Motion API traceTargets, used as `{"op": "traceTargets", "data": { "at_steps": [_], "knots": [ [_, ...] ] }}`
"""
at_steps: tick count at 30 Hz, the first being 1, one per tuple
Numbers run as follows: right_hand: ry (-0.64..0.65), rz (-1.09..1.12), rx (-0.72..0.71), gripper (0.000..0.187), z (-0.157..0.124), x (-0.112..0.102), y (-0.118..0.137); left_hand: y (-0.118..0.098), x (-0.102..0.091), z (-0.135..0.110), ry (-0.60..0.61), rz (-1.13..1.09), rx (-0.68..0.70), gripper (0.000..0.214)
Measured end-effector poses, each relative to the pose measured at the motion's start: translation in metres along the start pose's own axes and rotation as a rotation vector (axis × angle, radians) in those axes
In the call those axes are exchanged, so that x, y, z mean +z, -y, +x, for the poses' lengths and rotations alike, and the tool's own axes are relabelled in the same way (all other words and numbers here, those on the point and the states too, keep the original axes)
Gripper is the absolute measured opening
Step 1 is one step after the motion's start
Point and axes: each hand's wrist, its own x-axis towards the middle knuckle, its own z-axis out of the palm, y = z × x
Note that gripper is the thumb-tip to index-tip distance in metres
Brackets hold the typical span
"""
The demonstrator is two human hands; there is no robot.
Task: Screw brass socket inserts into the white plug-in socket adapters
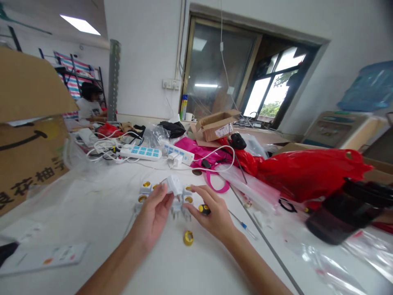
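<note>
Presently, on the white tabletop [159, 266], a loose yellow ring [188, 238] is lying nearest me, between my forearms. Just beyond it, my left hand [155, 215] is pinching a white plug adapter [172, 182] between thumb and fingers, its pins pointing downward. My right hand [215, 211] is facing it, thumb and index spreading apart beside the grouped yellow-lined adapters [188, 199]. A yellow-and-black screwdriver handle [204, 209] is showing between that thumb and index; I cannot tell whether my other fingers are gripping it. More of the yellow-lined pieces are standing left of the held one, partly hidden by my left hand. To my right, a dark, black-lidded bottle [334, 215] is blurring. Farther out, a red plastic bag [310, 170] is spreading across the table, and two white power strips, one with blue outlets [141, 152], are lying among tangled cables. Behind them, an open cardboard box [216, 130] is sitting below the window [219, 69]. At far left, a person [89, 104] is sitting near shelving.
</note>
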Motion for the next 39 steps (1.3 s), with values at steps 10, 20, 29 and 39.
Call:
{"op": "traceTargets", "data": {
  "at_steps": [10, 20, 29, 39],
  "knots": [
    [0.055, -0.367, 0.490, 0.029, -0.040, -0.104, -0.055, -0.014, 0.001, 0.007, -0.123, -0.075, -0.045, 0.015],
    [0.318, -0.421, 0.965, 0.051, -0.111, -0.189, -0.104, 0.005, -0.001, -0.001, -0.107, -0.086, -0.164, 0.002],
    [0.266, -0.313, 0.872, 0.048, -0.087, -0.180, -0.074, 0.005, -0.004, -0.004, -0.040, -0.045, -0.231, 0.010],
    [0.222, -0.058, 0.957, 0.048, -0.073, -0.161, 0.082, 0.010, -0.002, -0.011, 0.013, -0.035, -0.293, 0.013]
  ]
}}
